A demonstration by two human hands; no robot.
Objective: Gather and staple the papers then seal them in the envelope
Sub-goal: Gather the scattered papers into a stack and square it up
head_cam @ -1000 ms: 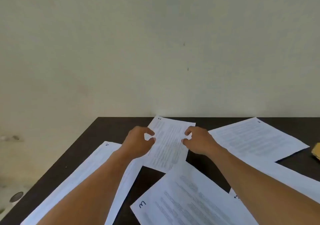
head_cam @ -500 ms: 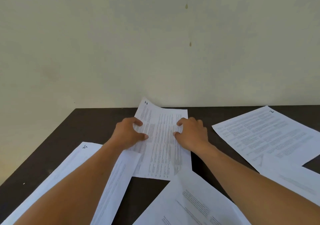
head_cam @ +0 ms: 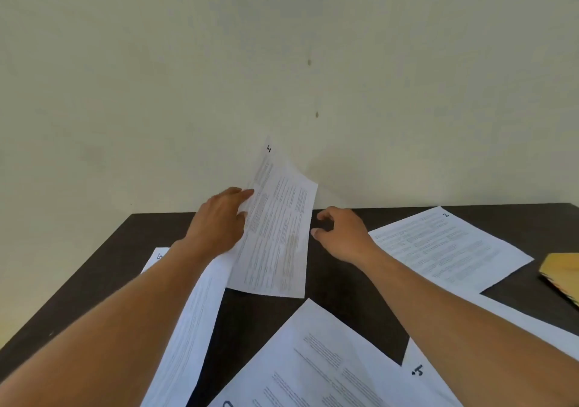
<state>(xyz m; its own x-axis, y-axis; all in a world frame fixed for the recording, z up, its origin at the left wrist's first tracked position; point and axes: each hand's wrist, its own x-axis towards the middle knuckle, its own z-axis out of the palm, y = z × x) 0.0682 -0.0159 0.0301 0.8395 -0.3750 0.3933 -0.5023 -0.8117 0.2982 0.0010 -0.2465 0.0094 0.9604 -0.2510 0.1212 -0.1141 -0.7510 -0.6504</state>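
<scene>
Holding sheet 1 [head_cam: 275,234] at 12 o'clock, the left hand [head_cam: 219,224] pinches its left edge, and the far end curls up off the dark table [head_cam: 338,312]. The right hand [head_cam: 341,234], loosely curled and empty, sits just beside the sheet. Sheet 2 [head_cam: 448,246] lies at 2 o'clock, the yellow envelope [head_cam: 560,273] at 3.

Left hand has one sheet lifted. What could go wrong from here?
1. Only the left hand holds the lifted sheet, by one edge, and the right hand is clear of it. The sheet bows and could crease or slip.
2. The left forearm passes over a flat sheet and might drag it askew.
</scene>
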